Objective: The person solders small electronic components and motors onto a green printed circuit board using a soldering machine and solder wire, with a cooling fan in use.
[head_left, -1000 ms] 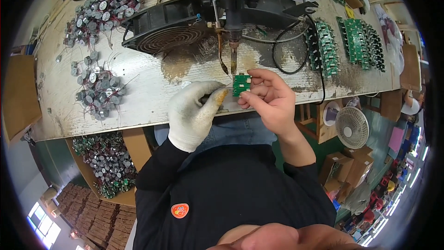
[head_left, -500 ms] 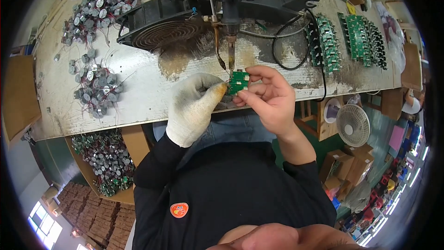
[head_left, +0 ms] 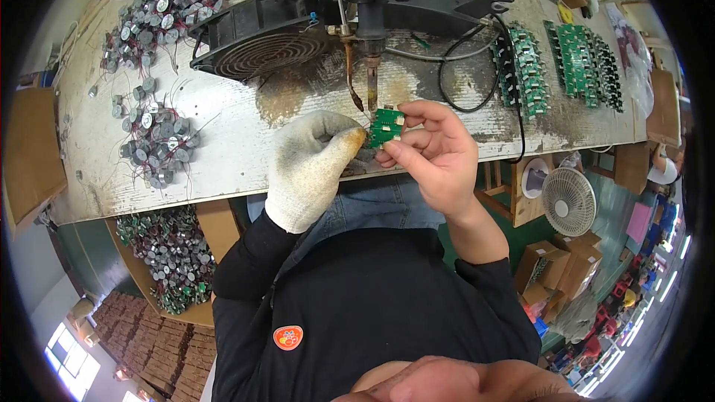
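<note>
Ok so vs. a sec ago, our green, roughly rectangular circuit board (head_left: pixel 386 128) is a touch farther up alongside the brown-stained metal soldering iron (head_left: pixel 372 88), and our white-fabric-gloved L hand (head_left: pixel 307 167) is in closer to the board's left edge. Prob means the iron's tip and that edge are abt lined up for the work; actual contact's too small to tell tbh.

Board's between both hands, just left of our bare R hand (head_left: pixel 445 155): R thumb at its near right corner, forefinger at the far right one, other fingers loosely curled, so we've got a light edge pinch spread abt as wide as the board. L thumb + forefinger are nearly together; can't tell if there's a wire in there or nothing.

Orientation-wise, the face w/ the pale components is up at us. Long axis (only slightly longer, btw) runs away from our laps, far end leaning a bit toward the R hand.
</note>
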The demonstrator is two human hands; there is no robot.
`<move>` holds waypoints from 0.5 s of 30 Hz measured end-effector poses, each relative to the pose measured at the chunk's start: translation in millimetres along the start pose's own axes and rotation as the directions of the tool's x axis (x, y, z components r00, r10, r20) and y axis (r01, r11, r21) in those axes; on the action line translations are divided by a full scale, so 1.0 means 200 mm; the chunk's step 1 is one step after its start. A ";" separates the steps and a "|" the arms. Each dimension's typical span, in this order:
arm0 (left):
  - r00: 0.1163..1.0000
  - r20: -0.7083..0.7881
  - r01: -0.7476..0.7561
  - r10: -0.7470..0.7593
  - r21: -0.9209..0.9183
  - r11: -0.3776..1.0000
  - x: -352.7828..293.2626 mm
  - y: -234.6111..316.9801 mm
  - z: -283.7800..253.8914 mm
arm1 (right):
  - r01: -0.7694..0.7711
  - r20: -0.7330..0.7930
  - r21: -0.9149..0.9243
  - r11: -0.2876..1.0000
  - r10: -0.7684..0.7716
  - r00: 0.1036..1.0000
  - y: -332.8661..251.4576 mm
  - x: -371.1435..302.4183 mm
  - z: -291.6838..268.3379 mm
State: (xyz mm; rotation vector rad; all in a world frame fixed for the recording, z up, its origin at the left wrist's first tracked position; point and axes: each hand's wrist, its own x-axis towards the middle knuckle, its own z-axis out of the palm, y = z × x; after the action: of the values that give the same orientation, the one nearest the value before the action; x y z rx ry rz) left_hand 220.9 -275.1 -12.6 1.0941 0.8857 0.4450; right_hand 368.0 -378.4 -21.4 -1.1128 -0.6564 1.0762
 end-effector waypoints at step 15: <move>1.000 -0.013 0.001 0.000 0.029 1.000 -0.02 -0.03 -0.01 | -0.040 -0.007 0.009 0.999 0.040 0.999 0.03 -0.02 0.00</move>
State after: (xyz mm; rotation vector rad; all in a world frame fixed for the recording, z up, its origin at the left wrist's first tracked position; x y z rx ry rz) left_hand 215.7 -279.3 -16.9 1.1187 0.9065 0.4404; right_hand 363.9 -381.3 -26.7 -1.1257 -0.6250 1.1079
